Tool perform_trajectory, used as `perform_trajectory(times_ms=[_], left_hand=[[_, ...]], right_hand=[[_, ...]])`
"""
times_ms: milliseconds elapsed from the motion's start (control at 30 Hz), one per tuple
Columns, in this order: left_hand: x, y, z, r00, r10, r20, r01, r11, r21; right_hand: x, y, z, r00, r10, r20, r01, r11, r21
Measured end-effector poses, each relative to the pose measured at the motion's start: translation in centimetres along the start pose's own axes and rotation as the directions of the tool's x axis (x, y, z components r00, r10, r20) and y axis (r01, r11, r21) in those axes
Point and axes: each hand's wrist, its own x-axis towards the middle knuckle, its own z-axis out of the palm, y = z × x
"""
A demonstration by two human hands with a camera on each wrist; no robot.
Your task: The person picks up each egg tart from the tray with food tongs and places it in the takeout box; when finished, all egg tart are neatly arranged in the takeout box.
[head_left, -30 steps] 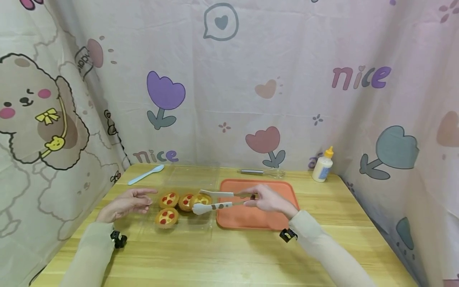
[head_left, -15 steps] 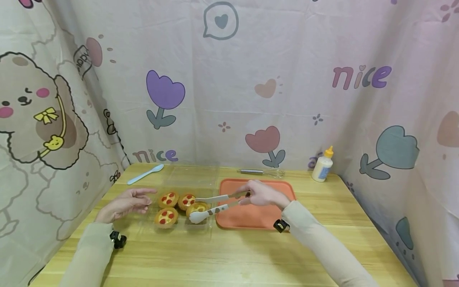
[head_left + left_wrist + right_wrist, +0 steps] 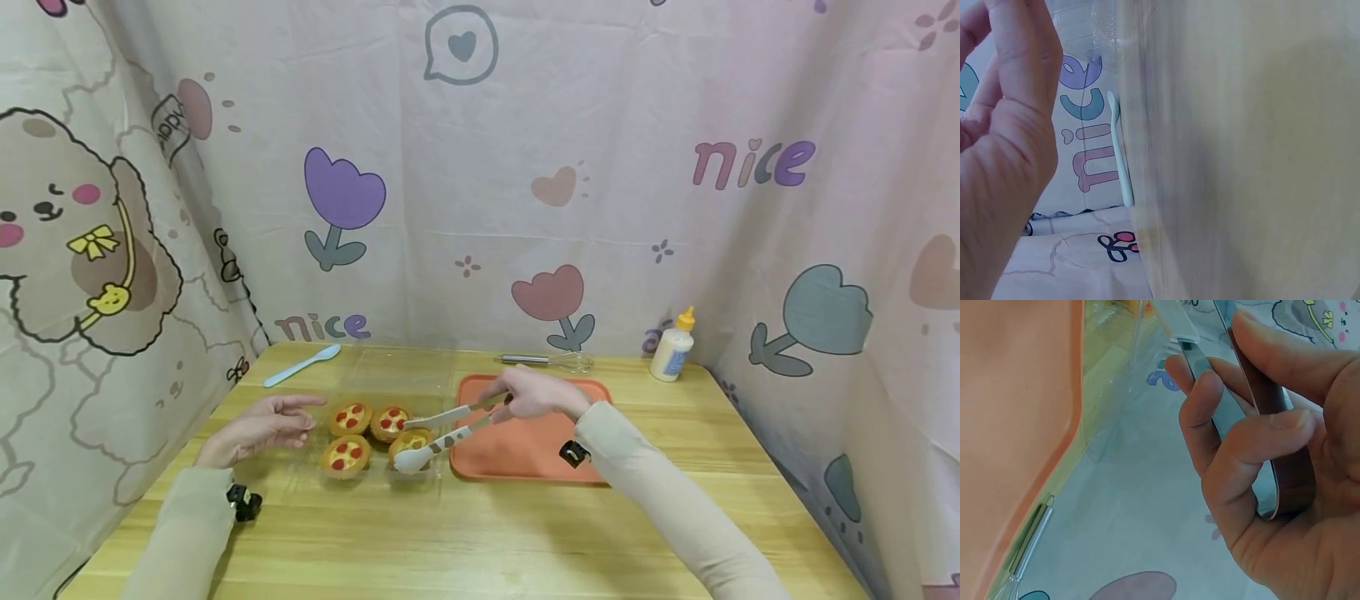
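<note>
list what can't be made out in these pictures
Head: part of the front right tart, behind the tongs.
Head: part of the tray, behind the right hand.
Head: print on the bottle, too small to read.
Left wrist: the left hand, fingertips cut off by top edge.
Right wrist: tongs' tips, cut off by top edge.

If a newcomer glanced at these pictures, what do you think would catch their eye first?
Probably the orange tray on the wooden table. Just left of it, four tarts sit in a clear container, with tongs in the right hand at one. Behind hangs a flower-printed curtain.
</note>
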Motion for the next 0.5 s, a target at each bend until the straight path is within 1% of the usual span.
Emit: perform_trajectory(times_ms=[100,300,467,500], left_hand=[[-0.04,0.00,0.03,1.000,0.001,0.002,-0.001,1.000,-0.009],[-0.02,0.02,0.02,1.000,-0.006,0.001,0.006,1.000,-0.015],[0.00,0.09,0.01,1.000,-0.008,-0.001,0.008,1.000,-0.020],[0.00,0.10,0.01,1.000,-0.007,-0.001,0.007,1.000,-0.017]], right_hand=[[0.14,-0.16,0.02,1.000,0.026,0.003,-0.026,1.000,-0.004],[0.18,0.26,0.13,1.000,-0.020,0.001,0.020,1.000,-0.001],[-0.30,0.70,0.02,1.000,0.009,-0.013,-0.008,0.999,0.043],[-0.41,0.79,0.05,1.000,0.005,-0.012,-0.004,0.999,0.053]])
